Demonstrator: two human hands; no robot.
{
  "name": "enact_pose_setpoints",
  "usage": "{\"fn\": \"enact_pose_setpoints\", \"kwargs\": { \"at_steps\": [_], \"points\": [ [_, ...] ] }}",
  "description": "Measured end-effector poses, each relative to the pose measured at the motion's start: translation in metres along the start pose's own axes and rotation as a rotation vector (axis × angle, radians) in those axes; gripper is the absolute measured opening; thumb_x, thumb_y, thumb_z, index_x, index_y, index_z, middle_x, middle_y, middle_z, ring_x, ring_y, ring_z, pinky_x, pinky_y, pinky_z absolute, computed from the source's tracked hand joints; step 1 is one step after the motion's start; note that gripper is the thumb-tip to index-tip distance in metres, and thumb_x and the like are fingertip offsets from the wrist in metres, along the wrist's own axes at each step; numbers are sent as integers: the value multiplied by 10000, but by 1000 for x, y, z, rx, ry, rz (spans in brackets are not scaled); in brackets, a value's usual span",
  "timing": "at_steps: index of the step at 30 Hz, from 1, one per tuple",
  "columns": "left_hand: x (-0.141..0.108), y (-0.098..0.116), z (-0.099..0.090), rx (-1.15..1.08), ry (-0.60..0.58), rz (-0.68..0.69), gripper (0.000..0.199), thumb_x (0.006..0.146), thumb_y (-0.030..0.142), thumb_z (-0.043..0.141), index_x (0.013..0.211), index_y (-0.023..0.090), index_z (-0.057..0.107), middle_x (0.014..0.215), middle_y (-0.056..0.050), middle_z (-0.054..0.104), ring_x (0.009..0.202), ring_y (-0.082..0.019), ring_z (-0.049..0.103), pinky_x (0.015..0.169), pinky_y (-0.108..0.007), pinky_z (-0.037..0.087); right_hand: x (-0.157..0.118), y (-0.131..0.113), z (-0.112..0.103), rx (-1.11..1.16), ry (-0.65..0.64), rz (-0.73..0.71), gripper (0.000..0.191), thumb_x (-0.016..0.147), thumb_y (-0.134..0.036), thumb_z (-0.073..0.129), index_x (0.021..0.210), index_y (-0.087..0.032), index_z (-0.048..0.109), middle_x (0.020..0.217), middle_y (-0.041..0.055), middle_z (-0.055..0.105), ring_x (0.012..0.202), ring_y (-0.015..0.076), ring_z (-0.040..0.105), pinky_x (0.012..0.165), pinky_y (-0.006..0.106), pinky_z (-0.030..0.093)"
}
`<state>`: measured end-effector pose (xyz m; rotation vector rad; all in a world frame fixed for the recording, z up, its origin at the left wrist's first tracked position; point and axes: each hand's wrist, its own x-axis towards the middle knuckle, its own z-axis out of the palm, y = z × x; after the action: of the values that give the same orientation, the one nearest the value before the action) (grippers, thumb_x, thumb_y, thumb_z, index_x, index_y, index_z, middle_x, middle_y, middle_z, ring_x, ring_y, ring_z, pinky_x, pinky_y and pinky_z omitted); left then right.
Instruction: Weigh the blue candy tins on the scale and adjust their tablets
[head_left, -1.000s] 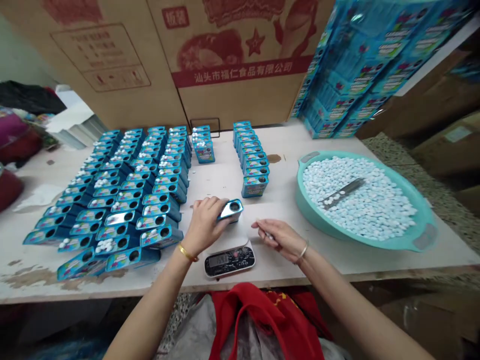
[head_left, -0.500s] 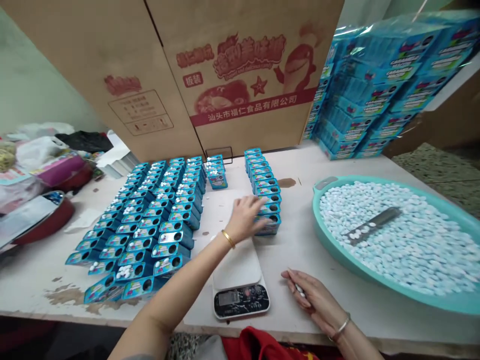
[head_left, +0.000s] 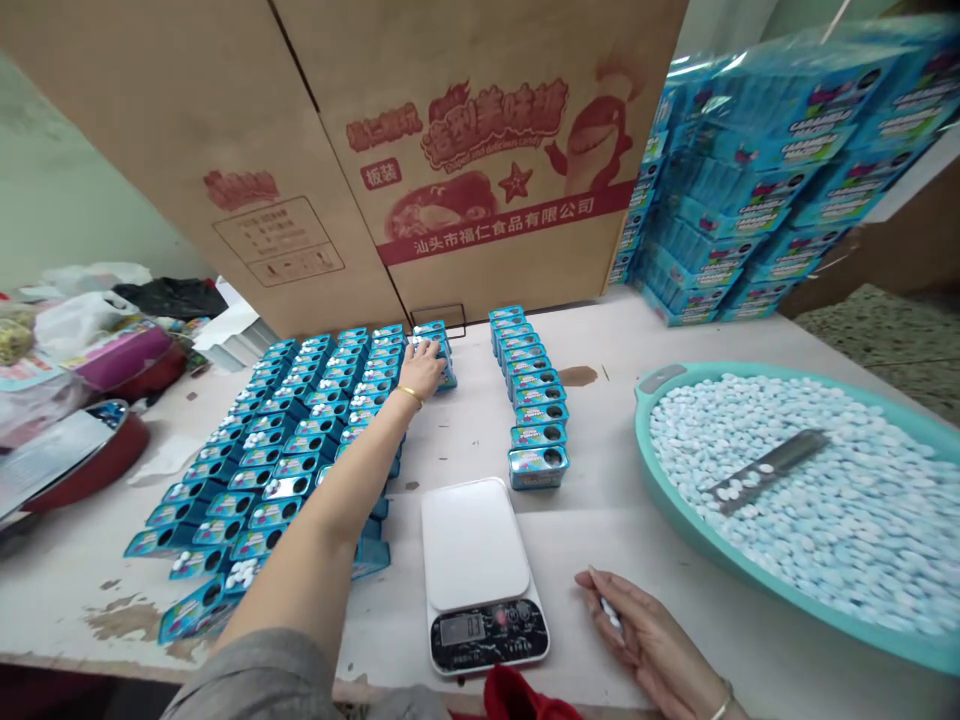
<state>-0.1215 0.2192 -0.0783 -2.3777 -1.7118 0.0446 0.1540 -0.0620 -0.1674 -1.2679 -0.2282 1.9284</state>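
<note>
My left hand (head_left: pixel 422 372) reaches across to the short row of blue candy boxes (head_left: pixel 449 376), its fingers curled over the front box, which is partly hidden beneath it. Near the table's front, my right hand (head_left: pixel 637 630) is palm up with the fingers folded around a few white candies (head_left: pixel 611 612). Between the hands lies a white kitchen scale (head_left: pixel 476 545) with nothing on its plate and its display lit. Right of the scale's far end stands a single row of blue boxes (head_left: pixel 538 466) with round holes in their tops.
A turquoise basin (head_left: pixel 645 430) full of white candies, with a metal scoop (head_left: pixel 776 468) on top, stands at right. Several rows of blue boxes (head_left: pixel 255 480) fill the left. Behind are a large carton (head_left: pixel 480 250) and wrapped blue packs (head_left: pixel 750 200). A red bowl (head_left: pixel 112 460) sits far left.
My left hand has moved left and away from me, from the single row's near end to the short row. My right hand still holds the candies. The view has shifted slightly.
</note>
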Motion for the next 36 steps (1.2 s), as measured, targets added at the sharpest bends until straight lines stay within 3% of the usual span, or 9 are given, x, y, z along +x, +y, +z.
{"fn": "enact_pose_setpoints", "kwargs": {
  "at_steps": [4,9,13,16,18,20,25,30,36],
  "points": [
    [-41,20,-38,8,-85,101,175,839,211,497,894,162,655,1031,-121,559,956,-248,532,840,-397,349,-5,-9,-3,169,-23,-11,293,559,-175,831,818,-164,694,864,58,692,853,156,670,780,191,552],
    [-126,72,-82,26,-157,315,202,872,255,472,828,158,643,888,-99,574,748,-205,565,660,-340,386,-11,-14,-2,191,-19,9,182,645,-108,750,802,-155,671,882,72,700,905,166,681,795,185,560],
    [-174,113,-84,-22,-207,413,176,869,211,481,791,158,629,842,-98,584,692,-196,570,605,-330,392,-16,-6,0,181,-35,5,172,657,-115,750,812,-138,679,811,66,690,794,136,686,740,150,565],
    [-184,125,-80,-18,-220,429,138,872,190,484,822,162,609,865,-94,596,734,-205,589,622,-330,411,-18,1,-1,172,-72,1,181,662,-133,755,828,-153,685,771,41,680,726,111,671,695,134,566],
    [-182,121,-81,-58,-223,430,116,863,263,535,893,164,586,891,-86,609,783,-213,599,650,-326,430,-19,3,-2,171,-78,-2,182,668,-129,746,835,-165,684,770,35,680,718,109,668,679,137,568],
    [-179,109,-87,-181,-181,402,259,839,381,583,979,166,552,932,-76,623,831,-209,604,684,-314,448,-22,2,-4,163,-65,-4,194,659,-93,731,833,-162,680,802,50,692,755,120,674,689,142,568],
    [-179,68,-99,-476,47,116,238,868,377,549,978,166,543,916,-42,632,777,-138,595,680,-264,455,-29,-2,-8,129,3,22,186,653,-62,718,805,-157,668,883,86,712,856,137,673,744,157,564],
    [-202,46,-91,-583,34,-11,217,862,368,549,925,163,585,834,-27,639,704,-112,571,628,-241,449,-30,2,-13,109,0,59,118,690,-191,747,785,-165,681,747,22,655,632,78,620,544,106,533],
    [-232,29,-75,-620,-6,-96,239,862,391,542,922,167,599,789,-18,631,657,-110,554,572,-225,435,-33,-3,-5,-54,27,47,228,640,-165,773,855,-165,696,851,56,669,714,100,621,615,146,539]
  ]
}}
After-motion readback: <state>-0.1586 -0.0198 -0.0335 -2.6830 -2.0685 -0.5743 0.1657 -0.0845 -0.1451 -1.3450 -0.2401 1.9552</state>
